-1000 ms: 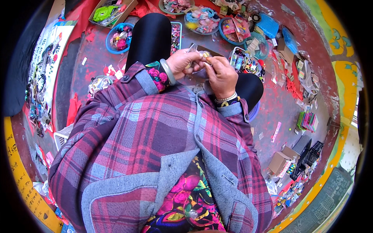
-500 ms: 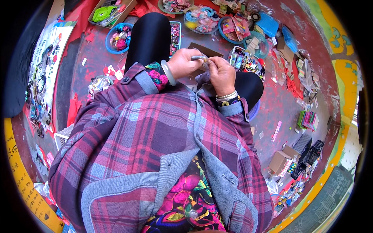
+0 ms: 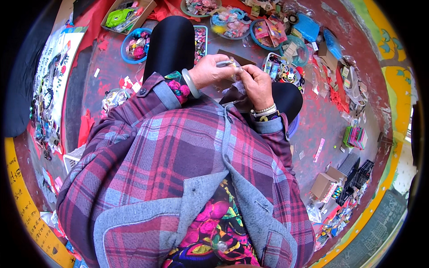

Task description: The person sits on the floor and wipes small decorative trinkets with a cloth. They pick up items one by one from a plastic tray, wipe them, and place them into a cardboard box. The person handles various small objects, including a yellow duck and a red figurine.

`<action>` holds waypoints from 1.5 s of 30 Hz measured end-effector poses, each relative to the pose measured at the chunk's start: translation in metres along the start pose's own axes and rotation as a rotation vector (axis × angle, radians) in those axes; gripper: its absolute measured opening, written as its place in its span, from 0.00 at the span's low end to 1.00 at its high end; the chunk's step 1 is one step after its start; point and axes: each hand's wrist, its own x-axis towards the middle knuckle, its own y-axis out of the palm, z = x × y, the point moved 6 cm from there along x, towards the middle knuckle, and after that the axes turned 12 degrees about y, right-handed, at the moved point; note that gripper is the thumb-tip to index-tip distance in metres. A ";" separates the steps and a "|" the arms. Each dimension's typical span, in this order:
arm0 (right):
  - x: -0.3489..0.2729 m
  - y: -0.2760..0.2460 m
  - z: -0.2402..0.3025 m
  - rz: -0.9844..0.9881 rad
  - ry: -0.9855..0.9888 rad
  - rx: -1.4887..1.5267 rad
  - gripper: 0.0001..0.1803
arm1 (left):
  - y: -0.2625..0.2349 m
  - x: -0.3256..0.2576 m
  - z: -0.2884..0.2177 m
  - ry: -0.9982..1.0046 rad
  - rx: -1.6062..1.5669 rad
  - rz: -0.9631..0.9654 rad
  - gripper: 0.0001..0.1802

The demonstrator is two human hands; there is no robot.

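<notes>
My left hand (image 3: 211, 71) and my right hand (image 3: 258, 84) meet above my knees, just over my black-clad legs. The left hand pinches a small silvery piece (image 3: 225, 64) between thumb and fingers. The right hand grips a small crinkled clear packet (image 3: 237, 85) right beside it, and the two hands touch. A pale bangle sits on my left wrist and beaded bracelets on my right. My plaid jacket fills the lower half of the view.
Blue bowls (image 3: 136, 44) and trays (image 3: 280, 68) of small colourful trinkets ring my knees on the red-stained floor (image 3: 321, 120). A cardboard box (image 3: 323, 185) and dark stacked trays (image 3: 357, 172) lie at the right. A patterned sheet (image 3: 49, 89) lies at the left.
My hands have shifted slightly lower and closer together, and the left hand's fingers have turned the small silvery piece toward the packet held in the right hand.
</notes>
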 end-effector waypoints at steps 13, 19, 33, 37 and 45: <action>0.002 -0.001 -0.008 -0.155 -0.088 0.031 0.06 | -0.005 0.005 0.009 0.132 0.198 -0.033 0.09; 0.007 -0.023 -0.010 -0.181 0.010 0.004 0.07 | -0.015 0.008 0.016 0.149 0.176 -0.024 0.07; 0.009 -0.020 -0.018 0.192 0.349 0.855 0.08 | -0.023 0.003 -0.010 -0.067 -0.139 -0.103 0.07; 0.011 -0.017 -0.028 0.243 0.400 1.130 0.07 | -0.020 0.002 -0.002 -0.121 -0.143 -0.064 0.09; 0.017 -0.035 -0.055 0.030 0.360 0.993 0.14 | -0.023 0.004 0.011 -0.160 -0.362 -0.072 0.06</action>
